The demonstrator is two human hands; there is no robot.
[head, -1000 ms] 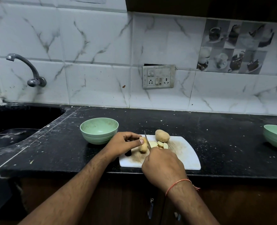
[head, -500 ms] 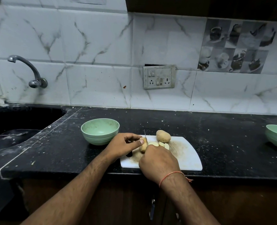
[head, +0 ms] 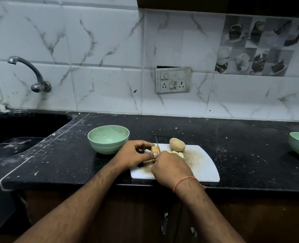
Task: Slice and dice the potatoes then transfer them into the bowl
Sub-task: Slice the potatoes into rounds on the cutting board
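The knife (head: pixel 156 142) handle is being hidden by the gripping right hand (head: pixel 171 166); a potato piece (head: pixel 155 150) is being pinched by the left hand (head: pixel 134 153); nothing is being held in the bowl (head: pixel 108 137).

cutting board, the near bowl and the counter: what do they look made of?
Cutting board: probably plastic, white, matte, thin with rounded corners, stained brownish mid-surface.
Near bowl: likely plastic or melamine, pale green, dull sheen, ribbed outer wall.
Counter: looks like polished black stone, maybe granite, with faint speckle and light debris.
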